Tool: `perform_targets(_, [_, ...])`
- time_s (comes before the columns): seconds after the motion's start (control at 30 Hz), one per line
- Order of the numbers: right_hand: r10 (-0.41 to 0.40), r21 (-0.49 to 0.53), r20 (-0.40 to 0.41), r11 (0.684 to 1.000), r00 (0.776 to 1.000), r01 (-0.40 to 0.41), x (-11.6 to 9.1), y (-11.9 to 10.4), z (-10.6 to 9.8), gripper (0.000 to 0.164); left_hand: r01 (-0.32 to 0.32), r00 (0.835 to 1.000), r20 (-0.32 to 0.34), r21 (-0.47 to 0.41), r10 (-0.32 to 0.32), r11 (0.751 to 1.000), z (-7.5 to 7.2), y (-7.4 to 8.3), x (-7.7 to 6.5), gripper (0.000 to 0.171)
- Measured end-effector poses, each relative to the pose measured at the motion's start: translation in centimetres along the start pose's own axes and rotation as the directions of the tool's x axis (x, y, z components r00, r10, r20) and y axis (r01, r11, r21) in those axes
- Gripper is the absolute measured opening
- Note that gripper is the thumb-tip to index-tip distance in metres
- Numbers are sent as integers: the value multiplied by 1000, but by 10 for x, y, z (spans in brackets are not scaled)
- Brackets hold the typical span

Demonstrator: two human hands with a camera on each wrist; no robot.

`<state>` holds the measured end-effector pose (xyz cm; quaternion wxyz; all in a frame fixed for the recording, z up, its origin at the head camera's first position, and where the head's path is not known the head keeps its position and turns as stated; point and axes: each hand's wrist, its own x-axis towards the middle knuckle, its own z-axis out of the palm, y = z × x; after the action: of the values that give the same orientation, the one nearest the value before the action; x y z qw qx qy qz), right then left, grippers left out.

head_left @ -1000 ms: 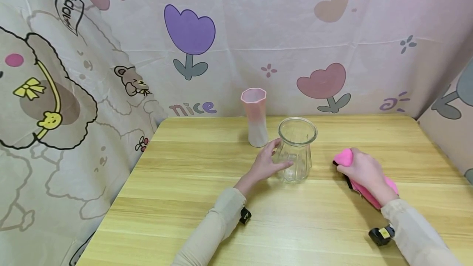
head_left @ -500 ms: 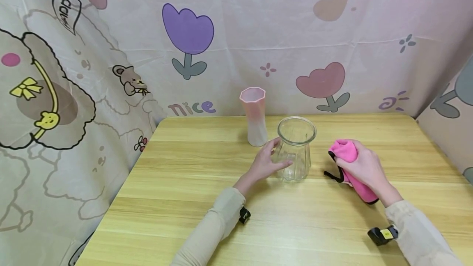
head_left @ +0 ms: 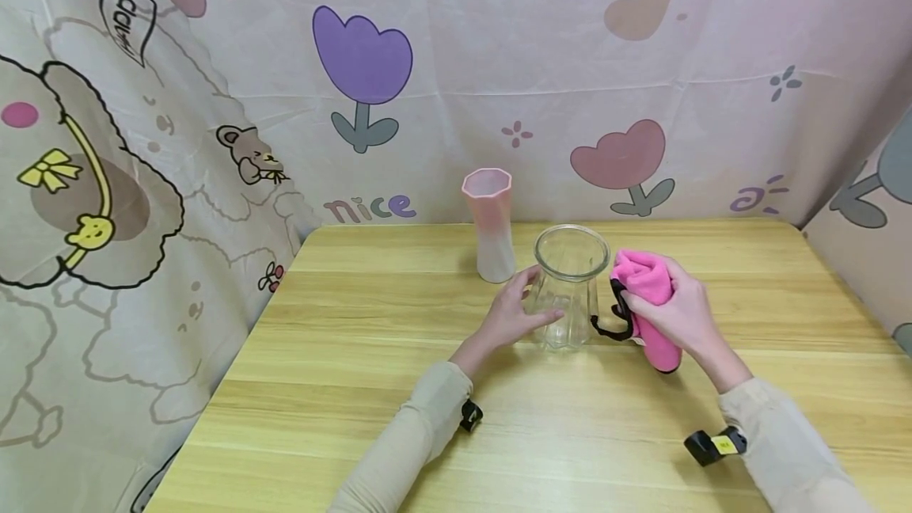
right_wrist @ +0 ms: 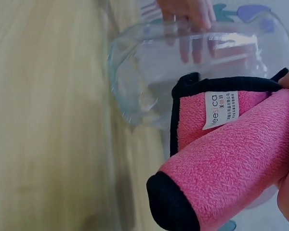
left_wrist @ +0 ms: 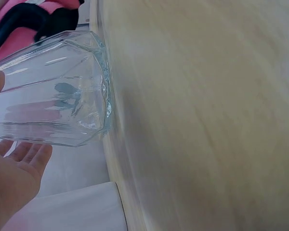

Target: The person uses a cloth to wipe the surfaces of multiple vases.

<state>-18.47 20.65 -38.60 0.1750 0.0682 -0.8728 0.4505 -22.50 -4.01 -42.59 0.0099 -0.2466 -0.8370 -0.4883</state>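
Close beside the clear ribbed glass vase, my bunched pink terry cloth with black trim has just arrived.

My right hand grips it between thumb and fingers, having carried it leftward over the pale wood-grain table; whether it touches the glass, I can't tell. Opposite, my left hand cups the upright vase, thumb in front, fingers around its left side. Both hands, I judge, now attend to the glass. Farther back, a pink-to-white faceted vase stands untouched.
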Motion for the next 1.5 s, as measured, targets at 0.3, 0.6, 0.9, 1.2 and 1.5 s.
perform_targets(0.3, [-93, 74, 3, 993, 996, 92, 2, -10, 17, 59, 3, 1000, -8, 4, -3, 1000, 0, 1, 0, 78])
perform_targets(0.6, [-152, 40, 72, 988, 986, 149, 3, -8, 29, 63, 4, 1000, -11, 8, -4, 1000, -1, 3, 0, 78])
perform_targets(0.9, [-254, 36, 65, 967, 965, 252, 4, -6, 39, 65, -7, 1000, -21, 20, 7, 1000, 0, 1, -1, 76])
perform_targets(1.2, [-357, 88, 105, 933, 928, 348, 4, -3, 36, 56, 1, 1000, -14, 16, -1, 1000, 0, 1, 0, 76])
perform_targets(1.5, [-226, 182, 243, 966, 943, 184, 6, -8, 24, 61, 1, 1000, -15, 10, -1, 1000, 0, 1, 0, 76])
